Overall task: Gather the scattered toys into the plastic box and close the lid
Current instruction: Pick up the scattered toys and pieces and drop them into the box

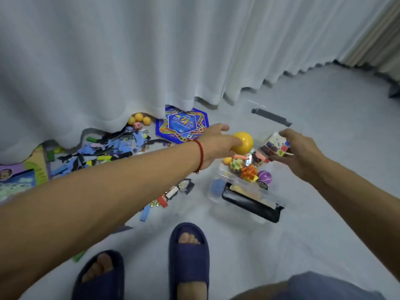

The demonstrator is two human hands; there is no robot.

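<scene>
Two dark blue slippers (188, 256) at 6 o'clock, toes pointing up-frame, on pale grey floor (324, 148). Left hand (216, 144) at centre, red cord (200, 155) at wrist, fingers curled round yellow ball (244, 142). Right hand (303, 152) at 3 o'clock of that ball, fingers wrapped round multicoloured cube (276, 145). Clear plastic box (218, 192) directly below both hands, lid off, already holding orange, green and purple toys (249, 172); black piece (251, 203) at its 6 o'clock edge, cannot tell whether lid or part of box. Scattered blue, black and yellow pieces (104, 150) at 9 o'clock of box, well apart from it. Hexagonal blue game board (183, 125) at 11 o'clock, partly under white curtain (151, 50). Small orange balls (139, 120) just beside curtain hem. Dark grey strip (271, 116) at 1 o'clock.
</scene>
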